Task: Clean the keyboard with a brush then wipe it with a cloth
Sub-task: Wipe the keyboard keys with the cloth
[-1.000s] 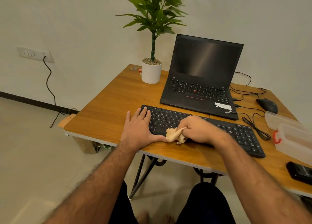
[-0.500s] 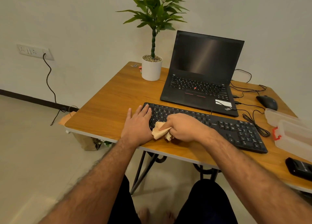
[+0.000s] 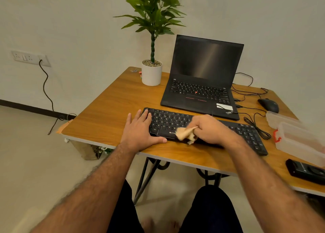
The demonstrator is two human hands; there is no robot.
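Two clear plastic boxes (image 3: 299,138) are sitting at the table's (image 3: 109,113) right edge, one with a red latch — contents not readable. White cylindrical pot (image 3: 151,74) at the back is holding pebbles and a green leafy plant (image 3: 154,9).

Table is wood-grain with a pale edge band. Keyboard (image 3: 249,134) is flat, black, full-size, lying along the near edge in front of an open black laptop (image 3: 202,85) with a dark screen. Black mouse (image 3: 268,105) and loose black cables (image 3: 253,122) are lying right of the laptop; a black device (image 3: 306,171) is lying at the near right corner.

Left hand (image 3: 140,132) is lying flat and open, fingers straight, over the keyboard's left end — thumb stretching along the table at its front edge. Right hand (image 3: 211,129) is curling around a crumpled tan cloth (image 3: 185,133) and pressing it onto the keyboard's front edge near the middle, next to the printed logo. Cloth is sticking out left of the fist, blurry, sitting between the two hands, close to the left thumb but not touching it.
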